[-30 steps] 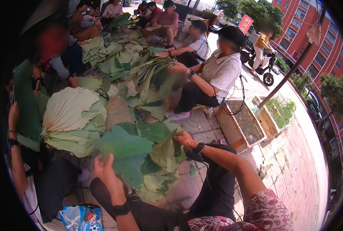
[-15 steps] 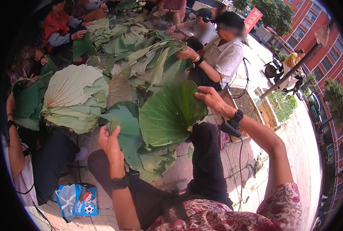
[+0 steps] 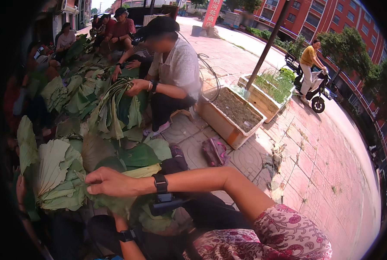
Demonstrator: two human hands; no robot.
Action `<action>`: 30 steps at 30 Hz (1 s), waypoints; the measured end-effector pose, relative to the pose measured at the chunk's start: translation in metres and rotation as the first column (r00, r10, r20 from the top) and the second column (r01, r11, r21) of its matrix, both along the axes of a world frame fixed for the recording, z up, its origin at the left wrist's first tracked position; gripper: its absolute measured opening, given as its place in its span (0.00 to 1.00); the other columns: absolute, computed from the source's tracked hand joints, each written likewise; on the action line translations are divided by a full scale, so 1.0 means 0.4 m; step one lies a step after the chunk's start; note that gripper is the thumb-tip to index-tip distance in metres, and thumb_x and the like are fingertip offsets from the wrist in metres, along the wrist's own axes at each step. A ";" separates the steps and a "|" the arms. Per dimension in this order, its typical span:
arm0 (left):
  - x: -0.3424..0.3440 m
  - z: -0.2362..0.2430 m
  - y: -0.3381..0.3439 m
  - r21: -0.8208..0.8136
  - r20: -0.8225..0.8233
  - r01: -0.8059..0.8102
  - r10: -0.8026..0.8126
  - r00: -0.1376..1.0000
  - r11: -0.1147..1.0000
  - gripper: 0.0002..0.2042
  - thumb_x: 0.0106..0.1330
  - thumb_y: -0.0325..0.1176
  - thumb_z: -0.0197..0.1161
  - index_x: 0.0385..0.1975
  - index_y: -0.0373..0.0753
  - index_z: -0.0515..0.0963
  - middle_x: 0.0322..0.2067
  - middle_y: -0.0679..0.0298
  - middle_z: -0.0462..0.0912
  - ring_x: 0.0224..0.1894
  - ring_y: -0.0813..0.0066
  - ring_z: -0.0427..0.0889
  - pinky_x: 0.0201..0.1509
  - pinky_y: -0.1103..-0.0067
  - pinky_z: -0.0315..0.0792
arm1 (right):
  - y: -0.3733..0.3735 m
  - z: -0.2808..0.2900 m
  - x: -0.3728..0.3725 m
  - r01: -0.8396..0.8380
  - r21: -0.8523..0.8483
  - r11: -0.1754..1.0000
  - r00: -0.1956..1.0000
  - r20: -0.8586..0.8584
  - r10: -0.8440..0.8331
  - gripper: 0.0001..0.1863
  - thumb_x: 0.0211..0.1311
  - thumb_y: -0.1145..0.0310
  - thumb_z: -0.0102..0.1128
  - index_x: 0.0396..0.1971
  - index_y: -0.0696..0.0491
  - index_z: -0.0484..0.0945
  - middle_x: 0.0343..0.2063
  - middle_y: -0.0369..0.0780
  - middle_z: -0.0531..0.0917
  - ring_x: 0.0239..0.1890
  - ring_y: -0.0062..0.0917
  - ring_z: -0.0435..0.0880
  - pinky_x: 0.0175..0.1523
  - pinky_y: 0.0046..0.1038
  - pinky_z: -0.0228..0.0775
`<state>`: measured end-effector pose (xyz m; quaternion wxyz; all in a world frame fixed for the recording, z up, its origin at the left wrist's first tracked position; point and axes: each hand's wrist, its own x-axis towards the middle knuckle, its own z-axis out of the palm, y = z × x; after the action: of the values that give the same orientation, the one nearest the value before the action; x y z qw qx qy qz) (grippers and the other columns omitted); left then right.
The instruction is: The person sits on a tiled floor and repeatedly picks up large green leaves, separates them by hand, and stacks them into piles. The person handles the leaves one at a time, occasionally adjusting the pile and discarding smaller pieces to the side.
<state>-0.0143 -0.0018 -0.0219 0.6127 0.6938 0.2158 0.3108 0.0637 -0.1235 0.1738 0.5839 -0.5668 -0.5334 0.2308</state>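
Observation:
My right hand [image 3: 109, 182] reaches across in front of me with thumb and fingers closed on the edge of a green lotus leaf [image 3: 115, 203]. This leaf hangs down below my right wrist. Behind it, my left hand [image 3: 119, 222] is mostly hidden; only the part near the wristband shows, so its fingers cannot be made out. To the left of my right hand lies a thick stack of pale, wilted lotus leaves [image 3: 59, 173]. Darker green leaves [image 3: 138, 155] lie just beyond my right forearm.
A co-worker in a cap [image 3: 176, 65] sits ahead, holding a bundle of leaves [image 3: 119, 104]. Other people sit farther back around the leaf pile. Planter boxes [image 3: 232, 115] and a purple bag [image 3: 215, 151] stand on the paving. A person straddles a scooter [image 3: 318, 104] beyond.
My view has swung to the right and up. My right hand has crossed leftward with the leaf, which was spread upright before. My left hand has dropped behind the leaf.

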 end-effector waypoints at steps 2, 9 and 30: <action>-0.034 -0.014 -0.022 -0.054 -0.052 0.002 -0.005 0.999 0.999 0.17 0.60 0.17 0.64 0.49 0.28 0.75 0.42 0.58 0.82 0.43 0.73 0.81 0.47 0.78 0.74 | 0.037 -0.016 -0.053 -0.125 0.005 0.992 0.986 -0.115 0.125 0.14 0.67 0.63 0.54 0.39 0.61 0.76 0.29 0.40 0.76 0.34 0.23 0.76 0.43 0.29 0.68; -0.067 0.018 -0.071 -0.281 -0.033 -0.031 0.022 0.999 0.959 0.15 0.60 0.18 0.64 0.48 0.28 0.76 0.41 0.58 0.83 0.41 0.72 0.82 0.45 0.78 0.75 | -0.102 -0.176 0.020 0.255 -0.061 0.965 0.869 0.452 -0.201 0.24 0.71 0.61 0.52 0.60 0.60 0.68 0.56 0.51 0.74 0.60 0.48 0.71 0.65 0.42 0.64; 0.063 0.088 -0.105 -0.578 -0.080 -0.109 0.077 0.994 0.809 0.11 0.61 0.21 0.66 0.43 0.30 0.79 0.37 0.58 0.86 0.35 0.72 0.84 0.39 0.78 0.77 | -0.216 -0.194 0.201 0.456 -0.265 0.850 0.840 0.445 -0.311 0.15 0.66 0.70 0.56 0.51 0.57 0.71 0.33 0.52 0.83 0.34 0.49 0.84 0.39 0.43 0.75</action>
<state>0.0107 -0.0438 0.0131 0.7735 0.4700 0.3501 0.2414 0.1439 -0.2098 0.0961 0.3878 -0.7947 -0.4592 0.0848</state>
